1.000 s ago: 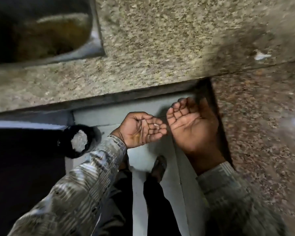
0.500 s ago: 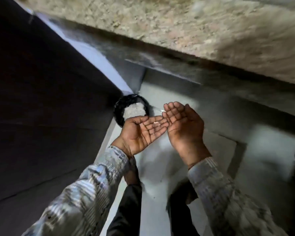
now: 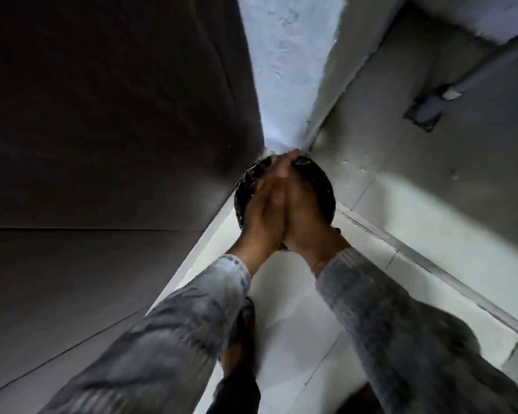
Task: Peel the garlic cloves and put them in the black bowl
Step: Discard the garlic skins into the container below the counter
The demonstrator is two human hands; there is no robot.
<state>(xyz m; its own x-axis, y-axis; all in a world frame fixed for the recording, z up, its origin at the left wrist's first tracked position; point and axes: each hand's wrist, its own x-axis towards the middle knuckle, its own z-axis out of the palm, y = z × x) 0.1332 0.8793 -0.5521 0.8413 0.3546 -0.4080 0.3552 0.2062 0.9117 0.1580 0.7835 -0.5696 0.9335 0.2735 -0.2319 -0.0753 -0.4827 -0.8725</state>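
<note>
A black round container (image 3: 326, 188) stands on the pale floor in a corner. Both of my hands hover right over its opening and hide most of the inside. My left hand (image 3: 262, 213) and my right hand (image 3: 307, 215) are pressed together side by side, fingers stretched forward toward the far rim. The hands are blurred. No garlic clove or peel is visible, and I cannot tell whether anything lies between the palms.
A dark cabinet side (image 3: 102, 144) fills the left. A grey wall (image 3: 401, 94) rises on the right, meeting the tiled floor (image 3: 416, 240). My foot (image 3: 240, 348) stands on the floor below my left sleeve.
The view swung from the granite counter down to the floor corner. My hands, held palms up with small white bits on the left fingers, have come together over the black container.
</note>
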